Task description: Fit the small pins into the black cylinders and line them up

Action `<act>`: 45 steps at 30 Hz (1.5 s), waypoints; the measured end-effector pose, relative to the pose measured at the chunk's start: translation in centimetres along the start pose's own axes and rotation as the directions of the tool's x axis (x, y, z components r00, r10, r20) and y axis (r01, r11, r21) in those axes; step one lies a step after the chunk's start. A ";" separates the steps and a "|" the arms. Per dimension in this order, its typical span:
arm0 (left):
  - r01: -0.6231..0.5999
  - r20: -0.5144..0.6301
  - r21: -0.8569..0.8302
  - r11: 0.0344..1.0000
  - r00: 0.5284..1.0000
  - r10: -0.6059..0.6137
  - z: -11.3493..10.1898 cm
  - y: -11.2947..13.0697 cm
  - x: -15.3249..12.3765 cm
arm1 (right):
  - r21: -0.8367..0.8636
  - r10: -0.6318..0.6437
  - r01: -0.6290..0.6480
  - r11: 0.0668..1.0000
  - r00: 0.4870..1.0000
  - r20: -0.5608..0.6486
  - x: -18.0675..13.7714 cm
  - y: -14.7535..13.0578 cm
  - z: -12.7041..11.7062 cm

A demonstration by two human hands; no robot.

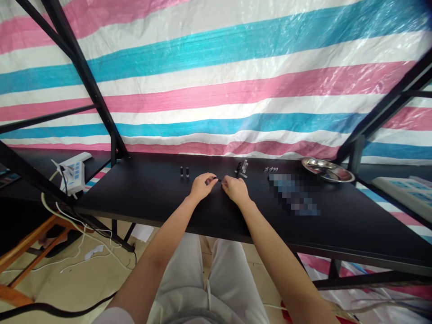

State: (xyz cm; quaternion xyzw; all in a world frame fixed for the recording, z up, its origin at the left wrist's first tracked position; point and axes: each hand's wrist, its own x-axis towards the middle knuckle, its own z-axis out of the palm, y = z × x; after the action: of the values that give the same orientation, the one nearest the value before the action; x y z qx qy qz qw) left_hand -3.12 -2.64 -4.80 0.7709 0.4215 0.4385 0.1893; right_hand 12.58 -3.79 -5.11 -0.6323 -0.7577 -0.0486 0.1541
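Note:
My left hand (203, 185) is closed in a pinch above the black table, with something dark between thumb and fingers. My right hand (234, 188) faces it, fingers curled together. A small black piece (219, 180) shows between the two sets of fingertips; its exact kind is too small to tell. Left of my hands, two small black tubes (184, 172) with pale lower ends stand upright side by side. Just behind my right hand lies a little pile of clear and black tube-like parts (242, 169).
Small shiny pieces (271, 169) lie farther right, near a round metal dish (328, 171). A blurred-out item (294, 194) rests in front of them. Black metal posts (97, 99) and a striped plastic sheet (216, 90) stand behind the table (141, 193). Power strips (76, 175) sit at left.

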 end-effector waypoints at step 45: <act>0.014 -0.503 -0.804 0.595 0.519 -0.691 -3.7 -0.9 1.6 | 0.518 -0.060 0.049 0.854 0.998 0.004 8.5 -6.6 6.2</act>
State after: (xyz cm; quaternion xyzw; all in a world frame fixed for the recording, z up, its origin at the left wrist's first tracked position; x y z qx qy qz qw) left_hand -6.29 -1.12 -2.57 0.2413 0.4149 0.7986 0.3632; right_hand 3.75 4.60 -7.71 -0.5466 -0.7619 0.1586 0.3092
